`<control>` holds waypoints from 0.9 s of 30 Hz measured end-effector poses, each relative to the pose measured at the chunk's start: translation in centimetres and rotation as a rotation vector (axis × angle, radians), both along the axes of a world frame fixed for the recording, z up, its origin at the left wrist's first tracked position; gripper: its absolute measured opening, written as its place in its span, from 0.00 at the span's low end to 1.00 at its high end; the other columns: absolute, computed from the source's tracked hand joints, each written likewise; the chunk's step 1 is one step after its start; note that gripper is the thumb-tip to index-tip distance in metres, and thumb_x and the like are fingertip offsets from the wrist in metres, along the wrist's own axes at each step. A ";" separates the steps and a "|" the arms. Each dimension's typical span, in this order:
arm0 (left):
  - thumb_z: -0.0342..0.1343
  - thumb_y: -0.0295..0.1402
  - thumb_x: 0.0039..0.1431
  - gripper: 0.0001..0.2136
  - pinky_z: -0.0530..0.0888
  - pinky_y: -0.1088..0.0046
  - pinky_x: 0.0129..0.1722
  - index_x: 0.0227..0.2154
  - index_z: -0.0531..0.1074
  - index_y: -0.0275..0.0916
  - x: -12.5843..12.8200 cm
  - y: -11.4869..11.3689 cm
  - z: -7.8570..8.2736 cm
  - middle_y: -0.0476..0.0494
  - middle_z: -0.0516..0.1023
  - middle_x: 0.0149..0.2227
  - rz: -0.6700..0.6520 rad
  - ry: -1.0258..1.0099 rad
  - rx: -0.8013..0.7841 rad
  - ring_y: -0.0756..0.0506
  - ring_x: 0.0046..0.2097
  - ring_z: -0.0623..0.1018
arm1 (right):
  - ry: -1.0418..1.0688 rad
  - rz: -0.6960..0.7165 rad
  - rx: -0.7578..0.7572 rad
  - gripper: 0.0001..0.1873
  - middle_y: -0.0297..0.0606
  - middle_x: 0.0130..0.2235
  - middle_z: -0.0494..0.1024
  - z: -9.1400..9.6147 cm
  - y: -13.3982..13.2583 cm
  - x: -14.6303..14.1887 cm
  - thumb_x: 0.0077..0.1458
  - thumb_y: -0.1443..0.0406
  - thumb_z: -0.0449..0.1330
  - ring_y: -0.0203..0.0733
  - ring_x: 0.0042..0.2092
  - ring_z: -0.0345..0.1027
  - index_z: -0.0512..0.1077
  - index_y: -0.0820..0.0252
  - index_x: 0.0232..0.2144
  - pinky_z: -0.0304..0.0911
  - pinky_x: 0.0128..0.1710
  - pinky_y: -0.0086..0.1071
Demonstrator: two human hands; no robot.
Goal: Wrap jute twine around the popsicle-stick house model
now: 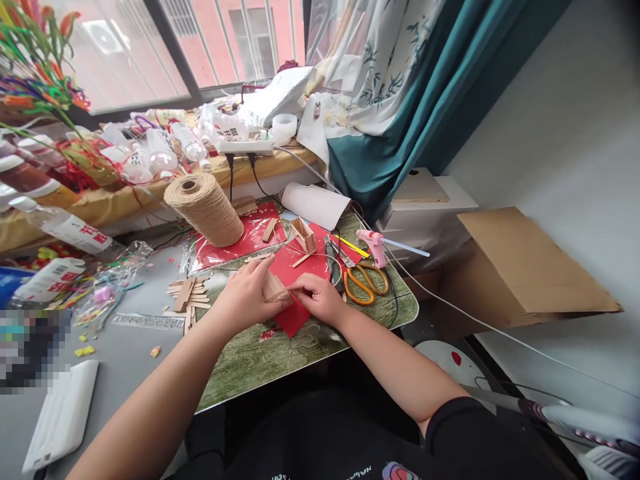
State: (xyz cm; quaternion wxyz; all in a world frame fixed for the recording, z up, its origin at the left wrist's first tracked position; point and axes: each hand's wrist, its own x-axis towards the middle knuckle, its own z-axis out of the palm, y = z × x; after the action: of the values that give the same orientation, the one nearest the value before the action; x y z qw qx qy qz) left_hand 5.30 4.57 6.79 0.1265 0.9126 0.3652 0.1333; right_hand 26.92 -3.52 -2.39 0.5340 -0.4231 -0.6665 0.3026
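- Left hand (245, 293): partly closed, thumb and fingers gripping the wooden panel (273, 287).
- Right hand (320, 300): thumb and forefinger pinched at the panel's right edge; contents of the pinch cannot be told.
- Wooden panel: located over the near-left part of the red card (295, 320), the reference for the positions below.
- Wooden box (303, 235): on the card's far part.
- Scissors (356, 265): right of the card.
- Glue gun (373, 243): farther right.
- Craft sticks (187, 297): piled left of the card.
- Twine spool (205, 212): beyond the card, to the left.
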 end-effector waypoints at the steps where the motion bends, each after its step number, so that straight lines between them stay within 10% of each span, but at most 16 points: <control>1: 0.70 0.57 0.51 0.49 0.71 0.40 0.61 0.72 0.59 0.46 -0.2 -0.2 0.3 0.30 0.71 0.65 0.002 -0.011 -0.006 0.23 0.64 0.73 | 0.002 0.011 0.012 0.10 0.40 0.43 0.82 0.1 -0.1 0.0 0.71 0.63 0.60 0.43 0.47 0.78 0.81 0.53 0.48 0.74 0.51 0.39; 9: 0.72 0.41 0.54 0.44 0.72 0.50 0.64 0.72 0.57 0.51 -1.5 -3.0 1.8 0.37 0.68 0.64 0.023 -0.281 -0.053 0.32 0.65 0.71 | -0.023 0.058 0.188 0.15 0.42 0.49 0.79 3.6 -1.3 0.7 0.71 0.68 0.58 0.43 0.51 0.77 0.81 0.50 0.53 0.75 0.54 0.38; 27: 0.73 0.41 0.49 0.41 0.70 0.48 0.64 0.65 0.62 0.47 -3.2 -3.8 -6.6 0.36 0.63 0.57 0.037 -0.595 -0.044 0.33 0.61 0.67 | -0.121 0.091 0.102 0.13 0.43 0.48 0.75 4.7 -1.9 3.3 0.70 0.69 0.57 0.43 0.48 0.74 0.80 0.55 0.49 0.74 0.49 0.39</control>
State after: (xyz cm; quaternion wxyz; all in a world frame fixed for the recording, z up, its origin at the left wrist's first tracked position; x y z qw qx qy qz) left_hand 2.06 0.73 0.23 0.2452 0.8238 0.3313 0.3892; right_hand 30.18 -5.38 2.30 0.4994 -0.3820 -0.7307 0.2660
